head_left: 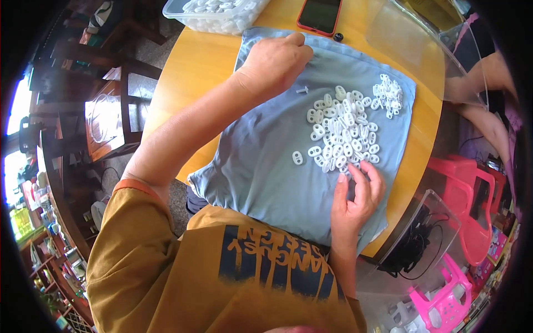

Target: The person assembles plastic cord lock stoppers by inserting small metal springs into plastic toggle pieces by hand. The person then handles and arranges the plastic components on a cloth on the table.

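Observation:
A loose pile of white oval plastic pieces (344, 130), each with two holes, lies on a blue-grey cloth (255, 150). At the pile's near edge is my right hand (358, 197), its thumb and fingers apart and the fingertips at the nearest pieces. One oval piece (297, 158) sits apart to the left. My left hand (277, 62) is closed over the cloth's far part; whatever its curled fingers hold is hidden. A small white pronged part (302, 90) rests just nearer than that hand. Smaller white parts (388, 95) form a heap at the far right.
Under the cloth is a yellow wooden table (183, 72). A clear tub (219, 19) of white pieces stands at the far left, and a red-edged phone (320, 15) lies beyond the cloth. Pink plastic chairs (469, 200) are at the right. Another person's arm (488, 77) shows beyond the table.

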The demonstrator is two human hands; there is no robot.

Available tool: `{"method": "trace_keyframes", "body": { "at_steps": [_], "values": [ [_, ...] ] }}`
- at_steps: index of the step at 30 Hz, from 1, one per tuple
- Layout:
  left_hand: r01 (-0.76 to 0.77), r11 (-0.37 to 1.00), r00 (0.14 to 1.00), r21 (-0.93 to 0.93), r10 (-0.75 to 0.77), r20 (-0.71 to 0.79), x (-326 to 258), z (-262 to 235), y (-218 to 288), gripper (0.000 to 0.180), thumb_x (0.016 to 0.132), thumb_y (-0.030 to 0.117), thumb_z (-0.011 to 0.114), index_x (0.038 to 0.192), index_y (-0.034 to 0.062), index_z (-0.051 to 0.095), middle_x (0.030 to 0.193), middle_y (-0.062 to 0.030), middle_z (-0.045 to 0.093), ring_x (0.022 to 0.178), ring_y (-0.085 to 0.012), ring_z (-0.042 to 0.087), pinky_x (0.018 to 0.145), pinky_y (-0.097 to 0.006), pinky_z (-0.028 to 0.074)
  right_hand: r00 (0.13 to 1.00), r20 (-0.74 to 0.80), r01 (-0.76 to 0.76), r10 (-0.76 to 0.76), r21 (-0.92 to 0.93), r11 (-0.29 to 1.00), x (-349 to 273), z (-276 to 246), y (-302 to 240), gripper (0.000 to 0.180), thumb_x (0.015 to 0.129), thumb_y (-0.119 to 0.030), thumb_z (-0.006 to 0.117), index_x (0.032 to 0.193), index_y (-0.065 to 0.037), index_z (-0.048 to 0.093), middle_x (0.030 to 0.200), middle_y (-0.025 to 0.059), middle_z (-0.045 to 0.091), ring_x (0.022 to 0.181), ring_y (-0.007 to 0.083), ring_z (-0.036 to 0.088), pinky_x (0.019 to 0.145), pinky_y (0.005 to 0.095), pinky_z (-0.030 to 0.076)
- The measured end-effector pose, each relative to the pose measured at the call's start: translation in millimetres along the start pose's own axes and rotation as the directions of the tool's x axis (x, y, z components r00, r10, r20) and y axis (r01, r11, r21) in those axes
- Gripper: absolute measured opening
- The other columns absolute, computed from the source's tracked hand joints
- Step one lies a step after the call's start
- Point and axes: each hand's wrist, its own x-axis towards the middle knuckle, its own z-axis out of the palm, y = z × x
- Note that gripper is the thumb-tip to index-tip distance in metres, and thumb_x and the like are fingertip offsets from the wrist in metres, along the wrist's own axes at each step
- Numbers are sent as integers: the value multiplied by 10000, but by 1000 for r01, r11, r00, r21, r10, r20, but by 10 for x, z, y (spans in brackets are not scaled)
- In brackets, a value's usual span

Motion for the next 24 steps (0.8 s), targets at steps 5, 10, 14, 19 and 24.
{"method": "trace_keyframes", "body": {
  "at_steps": [5, 10, 14, 19, 24],
  "values": [
    [-75, 992, 997, 100, 76, -7, 65, 13, 12, 68, 771, 116, 548, 761, 52, 527, 802, -96, 521, 714, -297, 572, 636, -407, 469, 1000, -5, -12, 12, 17, 1000, -3, -3, 10, 205, 734, -74, 642, 934, -38, 620, 1051, 98, 542, 996, 291, 485, 853, 397, 375],
    [9, 999, 993, -34, -13, -117, 18, -96, -16, 90, 800, 134, 543, 811, 45, 544, 825, -101, 535, 737, -296, 569, 648, -406, 461, 999, -38, 3, -1, 50, 999, -4, 5, -39, 196, 745, -47, 627, 938, -16, 609, 1025, 110, 557, 962, 296, 508, 839, 393, 391],
    [-5, 917, 992, -399, -45, -117, -134, -338, 430, 86, 791, 75, 597, 866, 35, 599, 807, -107, 602, 738, -265, 591, 637, -333, 474, 992, -120, -8, 32, 188, 982, -16, -38, -30, 189, 760, -6, 606, 948, 14, 589, 1000, 132, 568, 916, 304, 532, 819, 382, 416],
    [-127, 634, 990, -763, 133, -54, -501, -517, 1004, 162, 754, -1, 643, 901, 37, 587, 783, -81, 590, 661, -214, 588, 572, -291, 472, 898, 155, -377, 412, 754, 538, 87, -179, -372, 209, 866, -61, 568, 1045, 41, 539, 987, 74, 558, 892, 124, 507, 793, 250, 404],
    [216, 384, 965, -898, 53, 255, -597, -531, 1163, 280, 798, -18, 611, 1037, 50, 482, 800, -44, 594, 687, -103, 570, 594, -244, 469, 898, 289, -394, 333, 864, 313, 125, -202, -309, 146, 873, -36, 557, 999, 33, 582, 957, 36, 552, 851, 82, 497, 744, 201, 393]
  ]
}}
